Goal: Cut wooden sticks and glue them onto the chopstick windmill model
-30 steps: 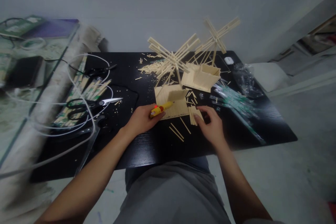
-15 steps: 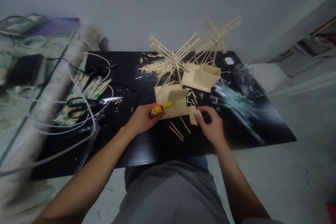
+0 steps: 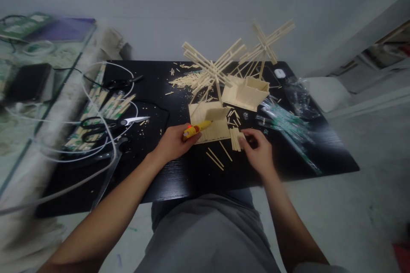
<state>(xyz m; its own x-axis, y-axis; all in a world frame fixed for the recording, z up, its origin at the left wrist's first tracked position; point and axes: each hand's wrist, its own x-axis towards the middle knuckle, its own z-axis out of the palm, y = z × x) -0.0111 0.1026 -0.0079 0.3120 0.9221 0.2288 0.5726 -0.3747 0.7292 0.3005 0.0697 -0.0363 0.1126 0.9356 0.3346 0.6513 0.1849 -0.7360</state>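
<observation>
My left hand [image 3: 176, 143] is closed around a slim yellow glue gun [image 3: 199, 129], a small red light glowing at its rear. Its tip is over a flat wooden-stick base [image 3: 208, 132], which carries a raised panel and a windmill-like frame [image 3: 214, 68] with crossed blades. To the right, my right hand [image 3: 259, 149] has thumb and fingers pinched at the edge of a bundle of short wooden sticks [image 3: 235, 140]. The fingertips hide exactly how many sticks they grip. A few loose sticks [image 3: 215, 158] lie in front of the base.
A second stick windmill [image 3: 246, 92] stands behind, right. Cut pieces [image 3: 188, 81] are heaped at the back. Scissors [image 3: 118, 123], bagged sticks [image 3: 105, 108] and looping white cable [image 3: 109, 134] lie left. Clear plastic wrappers [image 3: 288, 123] lie right on the black table [image 3: 188, 179].
The right hand's fingertips have shifted slightly on the short sticks. The left hand and glue gun stay almost in place; the whole view has moved a little.
</observation>
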